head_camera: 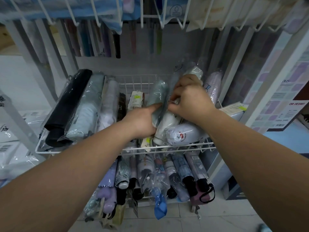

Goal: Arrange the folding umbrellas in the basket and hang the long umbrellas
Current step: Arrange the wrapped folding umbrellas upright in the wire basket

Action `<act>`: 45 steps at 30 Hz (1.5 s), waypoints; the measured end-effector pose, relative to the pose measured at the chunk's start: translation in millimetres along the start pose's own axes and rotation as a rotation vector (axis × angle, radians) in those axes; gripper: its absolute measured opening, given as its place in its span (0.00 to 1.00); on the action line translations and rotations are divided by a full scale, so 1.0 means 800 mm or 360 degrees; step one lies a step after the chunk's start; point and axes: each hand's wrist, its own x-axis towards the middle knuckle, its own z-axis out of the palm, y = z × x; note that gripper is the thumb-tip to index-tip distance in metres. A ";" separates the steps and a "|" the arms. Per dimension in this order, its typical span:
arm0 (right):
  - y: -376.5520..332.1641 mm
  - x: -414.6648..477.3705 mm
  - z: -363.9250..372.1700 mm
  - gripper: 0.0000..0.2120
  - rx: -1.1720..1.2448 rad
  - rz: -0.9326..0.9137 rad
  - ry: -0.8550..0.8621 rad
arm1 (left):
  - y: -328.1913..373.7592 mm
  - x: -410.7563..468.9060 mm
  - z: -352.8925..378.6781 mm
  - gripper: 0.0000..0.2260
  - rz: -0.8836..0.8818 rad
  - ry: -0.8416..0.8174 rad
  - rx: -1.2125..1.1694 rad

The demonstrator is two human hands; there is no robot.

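A white wire basket (80, 150) holds several folding umbrellas in clear plastic sleeves. My left hand (141, 120) grips the lower part of a grey-green folding umbrella (158, 91) that lies along the basket's middle. My right hand (190, 97) is closed on a pale green wrapped folding umbrella (194, 72) just to its right, fingers pinching the plastic. A white umbrella with a cherry print (184, 134) lies at the front right. A black umbrella (66, 104) and a pale blue one (87, 113) lie at the left. Long umbrellas (107, 42) hang behind.
A lower basket (189, 197) under the first is packed with more folding umbrellas. White wire hooks (142, 17) run across the top. A printed display panel (280, 97) stands at the right, boxes at the left. The floor is pale tile.
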 end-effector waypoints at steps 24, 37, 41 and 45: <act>-0.020 0.021 0.012 0.14 0.0041 -0.0241 -0.0353 | -0.020 0.004 0.000 0.23 0.0200 -0.0205 0.0984; -0.040 0.030 0.028 0.19 0.0082 0.0203 -0.0721 | -0.056 -0.028 -0.006 0.25 0.0026 0.0007 0.0230; -0.056 0.036 0.025 0.31 0.0008 0.0567 -0.0803 | -0.054 -0.023 -0.013 0.22 -0.0180 0.0140 -0.0049; -0.068 0.041 0.028 0.41 -0.0053 0.0704 -0.0919 | -0.049 -0.003 -0.013 0.21 -0.0210 -0.0005 0.0171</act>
